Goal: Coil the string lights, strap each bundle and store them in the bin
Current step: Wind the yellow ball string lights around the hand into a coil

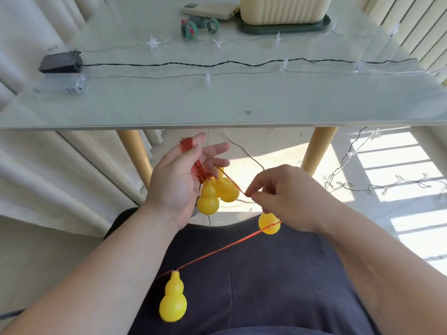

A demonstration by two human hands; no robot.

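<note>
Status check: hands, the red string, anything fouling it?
Left hand wound with red coil, thumb on it. Right hand pinches red wire. Tail runs across lap, gourd bulb dangling; no snag seen.

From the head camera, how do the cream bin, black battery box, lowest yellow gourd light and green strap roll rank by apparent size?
1. cream bin, though cropped.
2. lowest yellow gourd light and black battery box: alike; the gourd is nearer, so unsure.
3. green strap roll.
</note>
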